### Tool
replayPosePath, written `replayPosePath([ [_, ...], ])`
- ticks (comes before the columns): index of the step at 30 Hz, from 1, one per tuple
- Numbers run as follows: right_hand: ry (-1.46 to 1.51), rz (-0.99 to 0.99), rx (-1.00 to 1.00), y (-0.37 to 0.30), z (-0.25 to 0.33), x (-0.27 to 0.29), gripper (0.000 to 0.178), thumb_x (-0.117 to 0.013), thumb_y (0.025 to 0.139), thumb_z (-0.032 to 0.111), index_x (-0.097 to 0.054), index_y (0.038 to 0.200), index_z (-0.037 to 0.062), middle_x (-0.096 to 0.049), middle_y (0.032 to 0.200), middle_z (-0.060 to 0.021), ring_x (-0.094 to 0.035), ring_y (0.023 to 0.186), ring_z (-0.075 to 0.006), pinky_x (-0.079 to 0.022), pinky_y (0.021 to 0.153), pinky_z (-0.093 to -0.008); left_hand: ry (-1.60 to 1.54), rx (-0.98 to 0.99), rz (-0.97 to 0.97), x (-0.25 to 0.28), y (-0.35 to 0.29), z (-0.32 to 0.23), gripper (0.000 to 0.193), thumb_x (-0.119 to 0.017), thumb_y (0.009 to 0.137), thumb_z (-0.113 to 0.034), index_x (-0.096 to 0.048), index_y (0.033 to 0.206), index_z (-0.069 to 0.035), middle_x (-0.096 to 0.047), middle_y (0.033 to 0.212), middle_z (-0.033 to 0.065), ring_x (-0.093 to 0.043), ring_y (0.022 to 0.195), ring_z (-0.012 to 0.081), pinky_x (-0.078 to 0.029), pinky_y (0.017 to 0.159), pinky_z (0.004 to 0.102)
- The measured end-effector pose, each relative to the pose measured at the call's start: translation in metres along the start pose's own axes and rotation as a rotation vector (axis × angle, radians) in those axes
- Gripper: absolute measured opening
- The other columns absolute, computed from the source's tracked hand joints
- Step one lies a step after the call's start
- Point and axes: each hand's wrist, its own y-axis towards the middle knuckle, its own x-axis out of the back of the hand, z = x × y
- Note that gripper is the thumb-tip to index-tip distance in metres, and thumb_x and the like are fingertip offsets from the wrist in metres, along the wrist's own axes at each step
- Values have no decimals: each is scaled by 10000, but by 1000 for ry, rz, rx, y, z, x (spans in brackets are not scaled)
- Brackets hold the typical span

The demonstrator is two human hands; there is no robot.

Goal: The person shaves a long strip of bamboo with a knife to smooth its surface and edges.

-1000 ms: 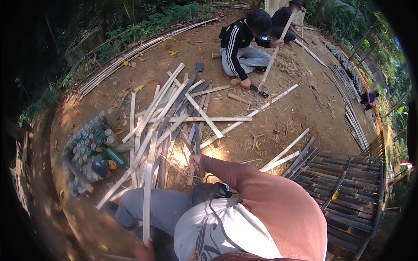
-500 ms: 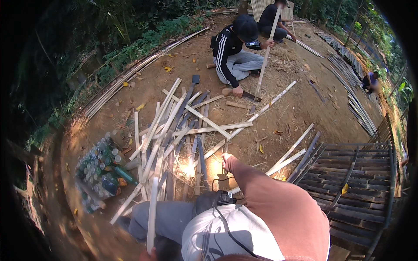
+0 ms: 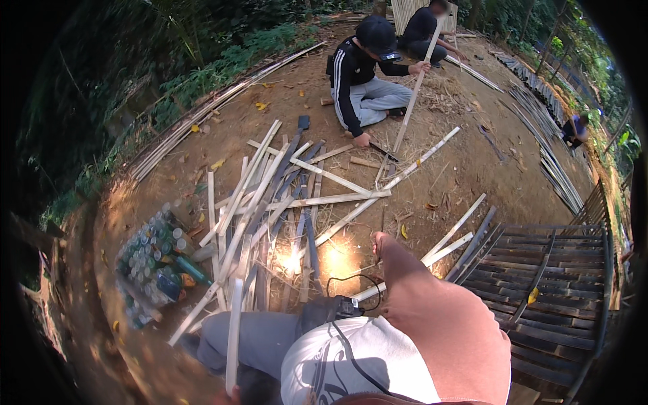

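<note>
At the lower edge, my left hand [image 3: 234,393] is mostly in shadow and closed round the low end of a pale bamboo strip [image 3: 234,337], which stands nearly upright beside my bent leg. My right arm reaches out to the front. My right hand [image 3: 377,244] is a closed fist around a thin, dark, blade-like tool [image 3: 383,219] seen edge-on, so its exact kind is unclear. The tool is apart from the strip. Between my hands lies a loose heap of bamboo strips [image 3: 260,196], some pale and some dark-skinned.
Glass bottles [image 3: 152,250] crowd the left. A slatted bamboo bench [image 3: 553,270] stands at the right. Ahead, a seated person [image 3: 368,81] holds an upright strip and a blade; another person [image 3: 425,37] squats behind. More bamboo poles [image 3: 550,148] lie far right.
My right hand has swung right with the tool, away from the heap. My left hand and its strip have barely moved. The seated person's blade hand has shifted slightly left.
</note>
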Motion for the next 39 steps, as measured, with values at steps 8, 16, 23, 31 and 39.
replayPosePath([
  [8,-1503,154,529,21,-92,29,315,-681,923,270,-779,1152,77,-749,1126,-221,-739,1019,-384,-577,879,-497,17,-41,-6,4,12,6,558,-627,989,-562,-733,1085,-22,-724,904,293,-710,872,519,-528,699,593],
  [16,-1699,211,539,-45,-40,54,417,-703,886,282,-764,1273,137,-726,1285,-184,-699,1215,-372,-558,1009,-456,41,-5,-72,2,12,-13,492,-678,975,-490,-729,1050,-7,-726,923,283,-705,896,513,-537,742,576],
  [23,-1631,4,427,-46,13,86,410,-684,895,287,-767,1263,126,-728,1301,-170,-710,1199,-354,-556,1035,-443,64,88,-187,-19,9,-47,451,-717,961,-441,-720,1035,5,-727,948,277,-700,922,509,-544,778,568],
  [31,-1773,-51,748,-50,53,89,371,-726,843,222,-799,1187,104,-756,1240,-165,-729,1161,-342,-582,973,-452,-28,175,-216,-30,1,-56,505,-719,941,-500,-718,1068,-11,-728,943,269,-704,921,497,-538,780,591],
  [39,-2030,233,766,-143,70,-5,348,-765,827,197,-808,1164,125,-767,1223,-140,-745,1130,-314,-600,918,-403,55,205,-162,3,-41,-60,604,-533,1020,-595,-737,1103,-33,-726,921,304,-707,897,533,-524,709,622],
])
